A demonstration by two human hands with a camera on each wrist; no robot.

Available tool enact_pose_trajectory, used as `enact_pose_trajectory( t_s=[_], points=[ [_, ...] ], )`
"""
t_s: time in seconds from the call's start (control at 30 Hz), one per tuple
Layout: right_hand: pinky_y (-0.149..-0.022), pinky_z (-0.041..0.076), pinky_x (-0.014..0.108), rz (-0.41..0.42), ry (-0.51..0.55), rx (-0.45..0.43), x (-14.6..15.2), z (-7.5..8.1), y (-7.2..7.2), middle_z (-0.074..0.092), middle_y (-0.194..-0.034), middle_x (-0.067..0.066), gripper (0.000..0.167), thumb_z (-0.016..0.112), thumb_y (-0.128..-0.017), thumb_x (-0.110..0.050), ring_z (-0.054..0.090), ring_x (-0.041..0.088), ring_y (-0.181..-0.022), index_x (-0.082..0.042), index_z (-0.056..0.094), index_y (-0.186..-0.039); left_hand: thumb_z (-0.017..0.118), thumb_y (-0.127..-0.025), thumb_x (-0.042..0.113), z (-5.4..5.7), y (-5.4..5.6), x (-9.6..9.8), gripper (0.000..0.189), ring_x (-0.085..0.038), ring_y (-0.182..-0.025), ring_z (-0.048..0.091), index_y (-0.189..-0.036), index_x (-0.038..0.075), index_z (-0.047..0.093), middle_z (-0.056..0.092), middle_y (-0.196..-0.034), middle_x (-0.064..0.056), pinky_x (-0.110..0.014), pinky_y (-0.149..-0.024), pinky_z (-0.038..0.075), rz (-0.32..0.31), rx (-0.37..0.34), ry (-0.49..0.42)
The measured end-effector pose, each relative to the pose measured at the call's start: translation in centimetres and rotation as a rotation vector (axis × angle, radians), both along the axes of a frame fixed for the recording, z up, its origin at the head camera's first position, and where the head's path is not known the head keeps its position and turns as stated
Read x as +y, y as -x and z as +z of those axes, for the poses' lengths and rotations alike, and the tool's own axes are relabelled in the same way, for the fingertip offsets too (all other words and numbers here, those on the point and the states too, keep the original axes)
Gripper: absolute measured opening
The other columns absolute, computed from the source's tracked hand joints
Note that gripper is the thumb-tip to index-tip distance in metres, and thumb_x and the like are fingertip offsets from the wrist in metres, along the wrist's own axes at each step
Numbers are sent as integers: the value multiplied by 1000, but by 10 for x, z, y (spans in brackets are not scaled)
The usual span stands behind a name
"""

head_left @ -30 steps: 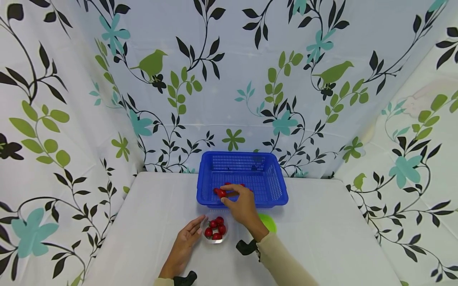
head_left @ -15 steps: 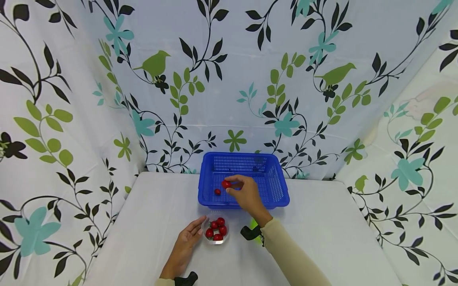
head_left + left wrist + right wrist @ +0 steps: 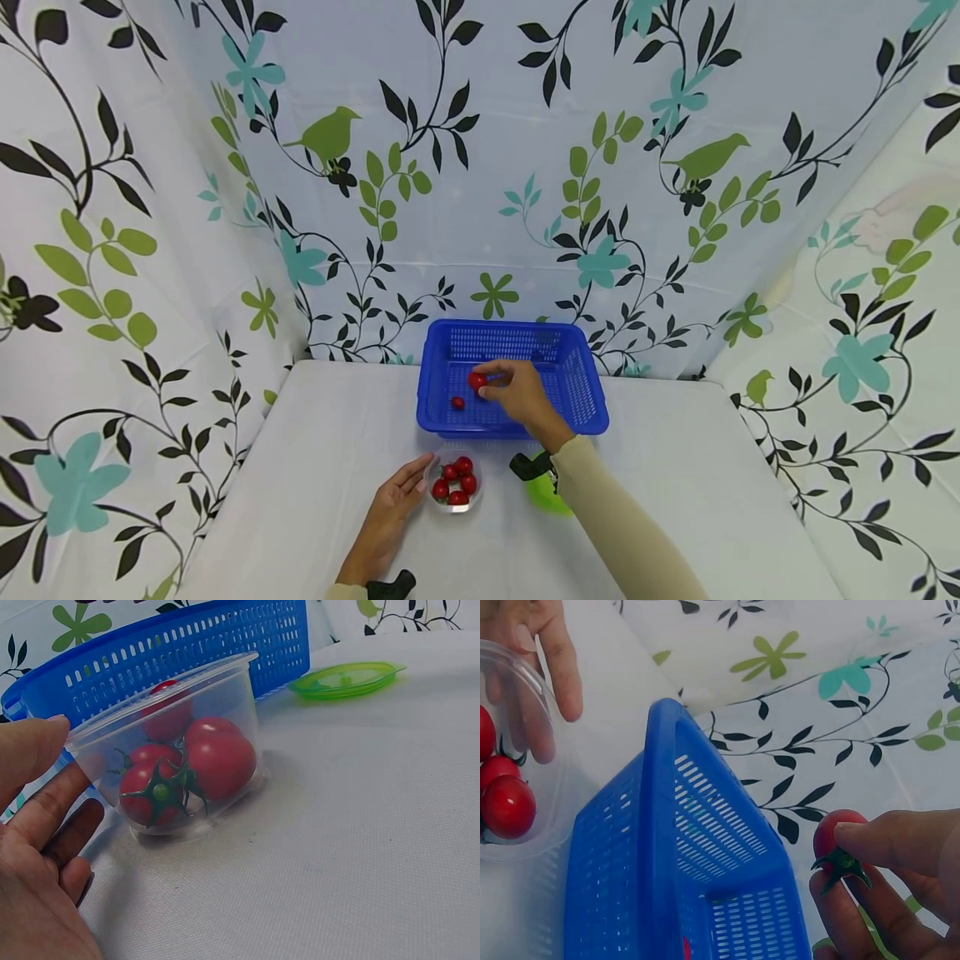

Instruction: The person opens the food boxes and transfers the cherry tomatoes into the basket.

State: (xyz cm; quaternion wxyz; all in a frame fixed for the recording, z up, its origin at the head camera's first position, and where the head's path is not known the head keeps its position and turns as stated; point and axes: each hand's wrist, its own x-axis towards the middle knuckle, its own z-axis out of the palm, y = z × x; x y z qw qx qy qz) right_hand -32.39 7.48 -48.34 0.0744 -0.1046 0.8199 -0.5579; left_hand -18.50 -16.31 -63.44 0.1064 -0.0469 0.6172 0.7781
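Note:
In the head view my right hand (image 3: 519,396) is over the blue plastic basket (image 3: 510,431), pinching a small red tomato (image 3: 477,380) between thumb and fingers. The right wrist view shows this tomato's green calyx (image 3: 843,862) facing the camera. Another tomato (image 3: 457,403) lies on the basket floor. My left hand (image 3: 386,510) is at the left side of a clear round plastic container (image 3: 238,694), thumb tip close to the rim and fingers extended along the outer wall. Several red tomatoes (image 3: 221,761), some with green stems, sit inside that container.
A bright green lid (image 3: 345,680) lies flat on the white-covered table (image 3: 675,500), partly under my right forearm in the head view. Behind the basket hangs a white curtain (image 3: 495,208) printed with leaves and birds, with more fabric at both sides.
My right hand lifts a tomato from the front left of the basket, moving slightly back and right. Its forearm shifts right over the green lid. My left hand stays beside the container.

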Motion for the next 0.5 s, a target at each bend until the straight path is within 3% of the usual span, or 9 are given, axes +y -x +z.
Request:
enact_pose_trajectory(
  t_s=[0.1, 0.3, 0.5],
  points=[
    [-95, 64, 42, 12, 12, -12, 1, -1, 4, 75, -128, 5, 30, 78, -95, -2, 73, 22, -107, -21, 82, -118, 62, -109, 21, 1, 0, 0, 52, -26, -160, 34, -158, 14, 49, 49, -166, -4, -36, -128, 36, 1, -5, 1],
    [-101, 61, 47, 10, -22, -39, 2, -1, 12, 75, -129, 5, 31, 76, -96, -2, 73, 22, -108, -22, 82, -119, 61, -109, 19, 1, 0, 0, 51, -26, -160, 34, -158, 13, 49, 49, -166, -5, -29, -125, 39, 1, -5, -6],
    [-85, 59, 35, -10, -66, -58, 2, -1, 25, 77, -126, 3, 32, 76, -96, -1, 71, 23, -105, -23, 83, -118, 60, -109, 18, 2, 0, 1, 51, -27, -161, 33, -159, 12, 48, 48, -166, -7, -31, -126, 38, 2, -3, -1]
  ],
)
